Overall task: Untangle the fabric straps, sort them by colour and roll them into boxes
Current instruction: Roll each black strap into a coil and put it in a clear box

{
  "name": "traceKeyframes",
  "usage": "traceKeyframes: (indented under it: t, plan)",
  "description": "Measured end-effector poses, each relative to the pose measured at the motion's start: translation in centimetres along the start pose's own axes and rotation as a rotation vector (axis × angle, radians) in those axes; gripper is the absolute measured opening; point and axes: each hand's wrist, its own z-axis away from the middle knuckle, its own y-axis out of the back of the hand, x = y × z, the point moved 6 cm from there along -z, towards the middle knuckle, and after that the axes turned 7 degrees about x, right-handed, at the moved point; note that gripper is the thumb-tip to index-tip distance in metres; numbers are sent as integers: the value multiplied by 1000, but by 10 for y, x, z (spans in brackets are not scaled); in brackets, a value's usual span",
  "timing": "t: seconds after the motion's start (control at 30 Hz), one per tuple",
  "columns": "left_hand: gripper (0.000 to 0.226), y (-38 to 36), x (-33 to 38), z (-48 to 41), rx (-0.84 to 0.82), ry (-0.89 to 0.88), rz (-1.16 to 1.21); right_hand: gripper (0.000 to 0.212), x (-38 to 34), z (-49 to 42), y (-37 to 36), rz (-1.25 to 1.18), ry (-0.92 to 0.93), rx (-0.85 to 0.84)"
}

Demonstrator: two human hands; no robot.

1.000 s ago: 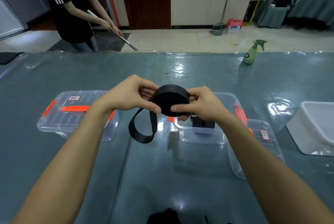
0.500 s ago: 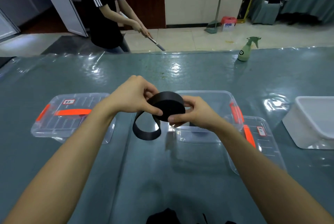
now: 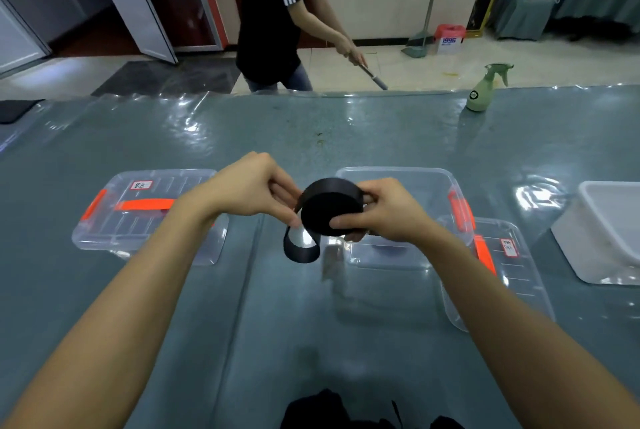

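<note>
Far left of the black strap roll [image 3: 329, 210], a clear lidded box [image 3: 149, 217] with orange clasps sits on the table [image 3: 277, 324]; the writing on its label is too small to read. The left hand [image 3: 249, 193] meets the roll's left edge, its fingers narrowed to a pinch on the strap, though the thumb partly hides the contact. The roll is held in the air above the table, and a short loose tail [image 3: 301, 250] loops beneath it. The right hand [image 3: 381, 217] grips the roll from the right, thumb on its flat face, fingers curled behind it mostly out of sight. Behind that hand an open clear box [image 3: 415, 182] is partly covered. Right of the roll is a clear lid [image 3: 512, 290]; whether it leans or lies flat is unclear. Farther right, a white tub [image 3: 606, 234] is cut off by the frame. Below the roll, dark fabric [image 3: 329, 411] is cropped at the bottom edge.
</note>
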Motion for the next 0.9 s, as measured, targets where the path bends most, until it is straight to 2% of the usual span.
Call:
traceKeyframes:
  t: [0.1,0.2,0.33,0.53,0.8,0.9]
  plan:
    - [46,-5,-23,7,123,66,320,48,-5,0,11,-183,-23,11]
    - [46,-19,-21,6,188,18,550,47,-12,-2,11,-299,-8,7]
    - [45,-43,-9,-2,205,-37,630,45,-11,-6,4,-386,1,65]
    - [51,-59,-17,-9,205,-10,748,46,8,0,0,-505,-52,138]
    - [54,-72,-28,-18,264,9,832,58,25,8,-10,-609,-58,252]
    - [50,-77,-25,-20,305,-1,877,49,31,9,-13,-655,-60,269]
